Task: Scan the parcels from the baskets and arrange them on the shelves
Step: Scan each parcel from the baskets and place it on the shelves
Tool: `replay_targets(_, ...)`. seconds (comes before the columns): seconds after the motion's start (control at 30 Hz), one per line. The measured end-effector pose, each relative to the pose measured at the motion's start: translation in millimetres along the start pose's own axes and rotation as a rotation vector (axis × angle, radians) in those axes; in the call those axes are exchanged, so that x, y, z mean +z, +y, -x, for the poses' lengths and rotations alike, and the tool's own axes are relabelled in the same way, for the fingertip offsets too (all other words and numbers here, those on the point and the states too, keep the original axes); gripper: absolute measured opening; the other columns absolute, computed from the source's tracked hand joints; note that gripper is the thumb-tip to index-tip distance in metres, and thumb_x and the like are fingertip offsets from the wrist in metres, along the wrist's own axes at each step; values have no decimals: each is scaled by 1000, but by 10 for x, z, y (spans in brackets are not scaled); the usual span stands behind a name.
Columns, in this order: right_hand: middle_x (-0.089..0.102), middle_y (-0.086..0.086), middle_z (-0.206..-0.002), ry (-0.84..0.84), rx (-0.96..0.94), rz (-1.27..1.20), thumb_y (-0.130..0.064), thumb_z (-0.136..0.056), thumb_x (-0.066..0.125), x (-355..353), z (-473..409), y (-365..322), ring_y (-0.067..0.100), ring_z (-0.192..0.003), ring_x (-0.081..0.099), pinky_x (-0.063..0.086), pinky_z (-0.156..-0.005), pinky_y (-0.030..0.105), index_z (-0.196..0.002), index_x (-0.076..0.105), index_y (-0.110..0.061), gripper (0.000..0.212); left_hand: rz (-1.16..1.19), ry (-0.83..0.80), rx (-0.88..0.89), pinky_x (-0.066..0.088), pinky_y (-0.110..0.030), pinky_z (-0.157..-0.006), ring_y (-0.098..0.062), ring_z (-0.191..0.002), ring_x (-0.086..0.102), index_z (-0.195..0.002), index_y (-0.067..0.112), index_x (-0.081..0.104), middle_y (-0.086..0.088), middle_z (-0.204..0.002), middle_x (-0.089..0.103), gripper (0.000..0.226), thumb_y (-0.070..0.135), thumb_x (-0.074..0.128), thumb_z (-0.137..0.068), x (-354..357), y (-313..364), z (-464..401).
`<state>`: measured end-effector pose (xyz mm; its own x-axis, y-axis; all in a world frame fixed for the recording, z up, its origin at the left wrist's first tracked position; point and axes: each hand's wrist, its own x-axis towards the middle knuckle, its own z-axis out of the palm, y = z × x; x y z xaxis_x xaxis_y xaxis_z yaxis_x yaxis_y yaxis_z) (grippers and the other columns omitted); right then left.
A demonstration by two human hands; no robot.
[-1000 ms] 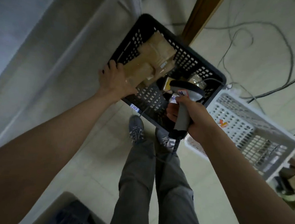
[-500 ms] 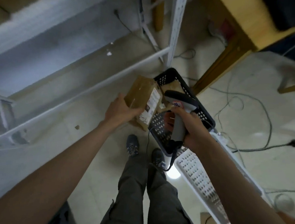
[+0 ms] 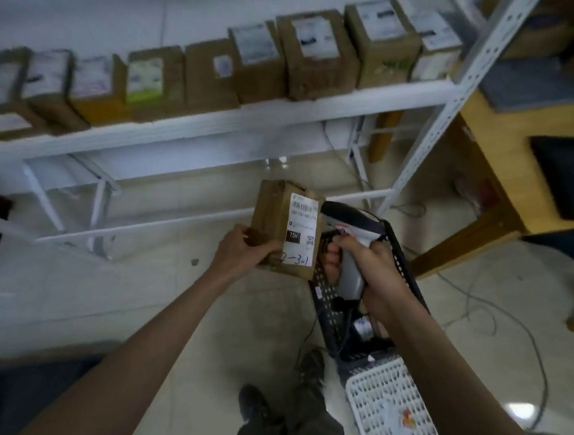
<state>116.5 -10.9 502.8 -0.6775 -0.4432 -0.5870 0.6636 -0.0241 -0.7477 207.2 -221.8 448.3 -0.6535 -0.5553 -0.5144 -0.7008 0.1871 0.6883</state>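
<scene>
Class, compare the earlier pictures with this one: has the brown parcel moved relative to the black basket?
Yes. The parcel, gripped by the left hand, has come up out of the black basket and now sits left of it, label facing the scanner.

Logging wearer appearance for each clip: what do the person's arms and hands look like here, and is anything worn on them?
Both forearms are bare up to the frame edge, with no sleeves in view. The left hand and right hand have no gloves; no watch, ring or wristband is visible. No markings or cables on the arms.

Brown parcel [image 3: 273, 223], white label [image 3: 301, 228]
</scene>
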Motion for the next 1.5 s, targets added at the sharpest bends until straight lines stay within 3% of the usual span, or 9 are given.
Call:
replay_targets(0.13,59,9,-77,-42,-85,170,-7,-94,63,433,216,-35,25,-77,57,50,-79,41,-88,67,-9,7,127,80,6,50,-18,-66,-7,-88,68,-104,27,58,6,-103,67,60,60,85,-62,-506,-175,325)
replay_targets(0.27,62,1,-68,-110,-206,283,-16,-90,71,826,503,-68,23,-73,57,46,-73,40,-86,69,-18,5,203,123,41,44,-11,-50,2,-63,66,-91,29,61,4,-92,72,34,49,83,-74,-976,-308,648)
replay_targets(0.4,72,-13,-72,-177,-375,402,-21,-90,73,1208,736,-213,8,-70,64,54,-68,28,-92,69,-35,15,299,174,98,54,-19,-68,-1,-75,70,-88,35,62,15,-80,72,28,50,81,-74,-1397,-245,961)
replay_targets(0.57,68,-16,-59,-231,-590,543,-13,-91,73,1618,971,-590,-7,-53,60,47,-49,11,-84,65,-28,18,381,263,190,60,-37,-86,-15,-92,70,-97,32,63,5,-97,68,53,61,76,-55,-1826,49,1220)
replay_targets(0.73,72,-2,-87,-366,-680,558,-17,-92,73,1876,1153,-1007,6,-74,64,53,-67,26,-111,67,-23,21,416,359,298,59,-41,-85,-14,-86,70,-96,32,68,-1,-96,65,55,62,74,-51,-2197,433,1379)
replay_targets(0.83,73,-10,-81,-438,-735,544,-17,-93,72,1989,1230,-1213,1,-70,64,55,-64,22,-106,64,-34,23,416,422,347,61,-37,-83,-16,-91,70,-99,30,68,-5,-101,63,40,50,80,-67,-2360,598,1397)
replay_targets(0.97,73,-6,-85,-491,-766,541,-19,-93,71,2092,1303,-1430,-2,-67,63,54,-59,18,-107,64,-34,21,415,490,430,61,-26,-74,-8,-87,73,-86,32,74,17,-81,69,10,28,79,-78,-2494,795,1409)
replay_targets(1.17,68,-9,-77,-538,-784,542,-16,-93,69,2172,1388,-1647,-5,-62,61,50,-55,14,-99,64,-32,18,437,571,485,53,-12,-58,6,-77,69,-94,30,64,27,-75,70,24,19,80,-81,-2561,1056,1421)
replay_targets(1.5,65,0,-77,-543,-771,576,-14,-95,67,2089,1418,-1753,8,-68,57,48,-57,19,-88,60,-29,18,435,634,492,59,-39,-87,-17,-98,69,-96,35,59,8,-101,66,31,33,84,-76,-2526,1166,1378)
